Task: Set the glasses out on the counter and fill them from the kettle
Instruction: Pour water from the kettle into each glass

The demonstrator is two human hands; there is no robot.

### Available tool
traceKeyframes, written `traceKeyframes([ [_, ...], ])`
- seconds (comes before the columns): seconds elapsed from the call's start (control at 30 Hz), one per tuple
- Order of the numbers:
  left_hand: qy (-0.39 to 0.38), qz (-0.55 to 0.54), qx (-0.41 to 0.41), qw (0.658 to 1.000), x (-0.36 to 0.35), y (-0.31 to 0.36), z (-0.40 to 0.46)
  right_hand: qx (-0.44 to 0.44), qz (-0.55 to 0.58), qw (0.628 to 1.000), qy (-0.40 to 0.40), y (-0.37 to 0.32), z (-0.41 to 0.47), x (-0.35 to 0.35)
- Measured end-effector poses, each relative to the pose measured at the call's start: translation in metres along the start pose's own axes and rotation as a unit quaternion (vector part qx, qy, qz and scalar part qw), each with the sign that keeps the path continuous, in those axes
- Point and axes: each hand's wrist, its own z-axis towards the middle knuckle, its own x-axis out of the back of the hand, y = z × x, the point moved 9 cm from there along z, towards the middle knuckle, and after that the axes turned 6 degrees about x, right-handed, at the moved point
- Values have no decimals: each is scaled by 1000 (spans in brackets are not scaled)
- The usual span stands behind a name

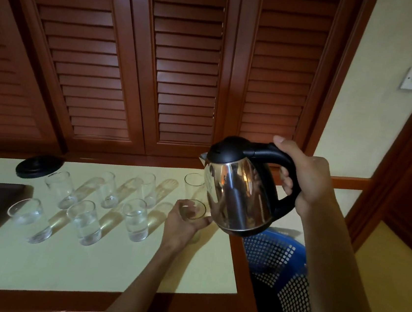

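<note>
We hold the kettle (239, 193) in the air over the right end of the bench (99, 269), our right hand (307, 177) wrapped round its black handle with the thumb laid along the top and the fingers (287, 180) curled through the loop. It hangs nearly upright, spout toward the glasses, and no stream shows. Our left hand (184, 221) cups the near-right glass (192, 209), its fingers bent round the wall just below the rim, steadying it on the bench beside the kettle's base.

Seven more glasses stand in two rows to the left and behind; several seem to hold water (the dim light makes levels hard to read), and the far-right glass (193, 184) sits half hidden behind the kettle.

We judge the steel kettle heavy if full and possibly hot on its shell, so the handle is the only sound place to hold it. The glasses are thin, smooth and breakable, light enough to tip at a knock, so we would grip one low round the wall while pouring. A black round base (39, 166) lies at the back left.
</note>
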Motion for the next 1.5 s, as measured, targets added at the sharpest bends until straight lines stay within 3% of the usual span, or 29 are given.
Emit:
traceKeyframes([
  [0.27,41,16,-23,999,24,17,1,18,-129,987,-93,-16,12,-19],
  [0.5,23,55,-64,996,28,37,-5,56,-279,945,-163,-32,21,-55],
  [0.73,14,38,-62,997,26,42,-9,78,-343,912,-210,-42,24,-82],
  [1.5,25,45,-51,997,37,12,-3,120,-425,878,-185,-112,39,-86],
])
